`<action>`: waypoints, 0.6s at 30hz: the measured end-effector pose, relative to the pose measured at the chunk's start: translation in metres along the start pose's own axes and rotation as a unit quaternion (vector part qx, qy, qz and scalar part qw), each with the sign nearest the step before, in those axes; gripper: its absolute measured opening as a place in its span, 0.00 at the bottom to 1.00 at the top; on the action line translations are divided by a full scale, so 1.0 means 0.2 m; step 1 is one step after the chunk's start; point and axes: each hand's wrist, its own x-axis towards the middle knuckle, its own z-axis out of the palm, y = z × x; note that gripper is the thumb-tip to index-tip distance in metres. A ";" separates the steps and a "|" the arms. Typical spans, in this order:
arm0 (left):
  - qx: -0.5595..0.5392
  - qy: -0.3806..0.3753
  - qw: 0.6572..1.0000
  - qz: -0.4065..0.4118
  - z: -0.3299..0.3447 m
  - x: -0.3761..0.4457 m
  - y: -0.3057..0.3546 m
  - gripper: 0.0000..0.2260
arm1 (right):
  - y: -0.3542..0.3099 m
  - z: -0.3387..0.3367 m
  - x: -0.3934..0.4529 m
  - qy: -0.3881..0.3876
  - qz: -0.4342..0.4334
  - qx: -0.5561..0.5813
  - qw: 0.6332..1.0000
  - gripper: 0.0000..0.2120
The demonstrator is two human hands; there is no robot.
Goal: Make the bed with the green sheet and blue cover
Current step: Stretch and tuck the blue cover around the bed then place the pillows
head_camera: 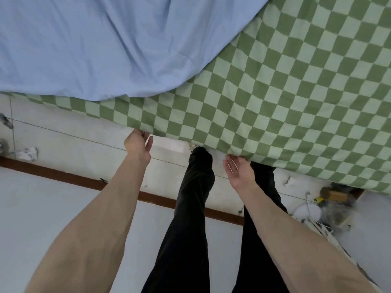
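Green sheet [275,98] lying spread over bed, near edge overhanging. Left hand [137,144] and right hand [238,172] gripping that edge, fingertips hidden. Blue cover [95,43] bunching far left, needing spreading.

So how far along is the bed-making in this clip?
Partly done. The green sheet lies spread over the bed, its edge hanging loose on the near side. In hand: the left hand and right hand are both at that edge; whether either has a grip is hard to tell. Left: the blue cover is rumpled, covers only the left part and needs spreading.
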 end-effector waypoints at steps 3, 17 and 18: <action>0.041 0.021 0.999 -0.003 -0.03 0.01 -0.03 0.07 | 0.00 -0.02 0.00 0.026 0.000 -0.029 0.999 0.06; 0.087 -0.073 0.993 -0.038 -0.01 0.02 0.09 0.20 | 0.01 0.10 0.05 0.091 0.008 -0.134 0.987 0.16; 0.098 -0.089 0.991 -0.037 -0.03 0.01 0.08 0.19 | 0.01 0.11 0.04 0.087 0.006 -0.135 0.987 0.15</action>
